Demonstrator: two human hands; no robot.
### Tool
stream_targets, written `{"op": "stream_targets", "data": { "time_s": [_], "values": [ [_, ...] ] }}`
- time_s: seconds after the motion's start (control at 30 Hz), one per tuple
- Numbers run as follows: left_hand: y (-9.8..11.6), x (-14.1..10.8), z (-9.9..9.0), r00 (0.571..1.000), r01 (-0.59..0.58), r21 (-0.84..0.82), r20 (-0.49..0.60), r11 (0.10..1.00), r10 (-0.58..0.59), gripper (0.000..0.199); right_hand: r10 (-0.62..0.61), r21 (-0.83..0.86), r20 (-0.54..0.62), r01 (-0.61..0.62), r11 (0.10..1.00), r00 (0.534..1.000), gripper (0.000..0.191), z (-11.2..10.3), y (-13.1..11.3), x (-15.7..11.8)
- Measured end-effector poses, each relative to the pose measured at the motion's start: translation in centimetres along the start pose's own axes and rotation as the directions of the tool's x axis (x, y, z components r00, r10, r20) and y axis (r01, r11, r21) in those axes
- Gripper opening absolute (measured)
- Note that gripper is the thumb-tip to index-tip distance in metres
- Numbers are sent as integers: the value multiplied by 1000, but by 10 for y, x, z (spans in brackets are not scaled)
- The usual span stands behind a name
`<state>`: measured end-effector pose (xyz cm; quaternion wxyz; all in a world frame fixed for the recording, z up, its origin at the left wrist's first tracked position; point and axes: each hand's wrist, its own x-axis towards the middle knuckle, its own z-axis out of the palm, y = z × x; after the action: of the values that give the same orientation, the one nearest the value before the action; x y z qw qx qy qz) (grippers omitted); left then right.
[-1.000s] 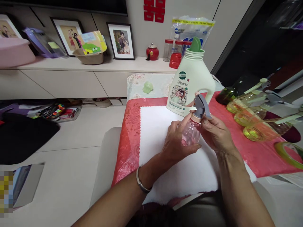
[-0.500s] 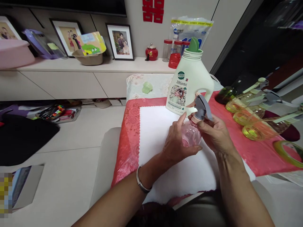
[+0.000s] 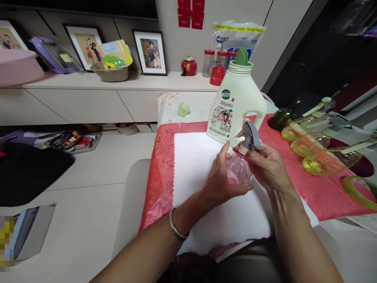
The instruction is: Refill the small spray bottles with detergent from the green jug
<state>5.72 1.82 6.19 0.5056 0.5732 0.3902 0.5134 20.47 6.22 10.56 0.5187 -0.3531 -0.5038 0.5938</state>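
Observation:
A clear pink spray bottle point(image 3: 239, 169) with a grey trigger head point(image 3: 251, 135) is held tilted above a white cloth point(image 3: 191, 157). My left hand point(image 3: 222, 177) wraps round the bottle's body from the left. At the neck, just under the trigger head, my right hand point(image 3: 266, 163) grips with thumb and fingers; some of its fingertips are hidden behind the bottle. Right behind stands a large pale green detergent jug point(image 3: 246, 92), uncapped, with a dark green piece point(image 3: 242, 56) showing at its mouth.
Several clear bottles with yellow liquid point(image 3: 316, 161) lie at the right on the red table cover point(image 3: 297, 173). A roll of tape point(image 3: 357, 188) is near the right edge. A pale green cap-like piece point(image 3: 183, 109) sits at the far left corner. Jars point(image 3: 208, 63) line the cabinet behind.
The spray bottle's trigger head has turned slightly in my right hand. My left fingers have shifted a little round the body. The other things stay put.

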Motion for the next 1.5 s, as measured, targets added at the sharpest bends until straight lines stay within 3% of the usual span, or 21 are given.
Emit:
{"op": "stream_targets", "data": {
  "time_s": [0.1, 0.27, 0.77, 0.9, 1.03, 1.17, 1.23, 1.37, 1.5],
  "values": [
    [2, 1, -1, 1000, -2, -88, 18, 996, 4, 134, -2, 3, 11, 2, 1000, 1000, 38, -1, 0, 0],
    [6, 0, -3, 994, 79, -180, 88, 981, -63, 138, 66, 20, 167, -71, 997, 984, 41, -10, -3, 0],
    [3, 0, -2, 995, 57, -194, 89, 979, -40, 139, 5, -38, 78, -2, 999, 997, 39, -7, -1, -1],
    [5, 3, -5, 989, 135, -258, 86, 957, -117, 139, -83, 23, 56, 82, 996, 995, 39, -8, -7, -1],
    [8, 4, -8, 953, 296, -455, 198, 840, -229, 105, -170, 100, 18, 167, 981, 985, 42, -12, -12, 0],
    [7, 6, -7, 863, 491, -561, 421, 667, -281, 68, -217, 97, -11, 217, 971, 976, 40, -15, -9, 1],
    [6, 7, -7, 835, 529, -575, 484, 624, -262, 58, -230, 52, -7, 230, 972, 973, 40, -16, -8, 1],
    [9, 7, -7, 880, 461, -641, 421, 614, -221, 56, -219, 21, -2, 219, 975, 976, 41, -15, -7, 1],
    [13, 6, -7, 949, 316, -688, 222, 653, -225, 75, -190, -2, 18, 190, 982, 982, 49, -11, -8, 2]
  ]
}}
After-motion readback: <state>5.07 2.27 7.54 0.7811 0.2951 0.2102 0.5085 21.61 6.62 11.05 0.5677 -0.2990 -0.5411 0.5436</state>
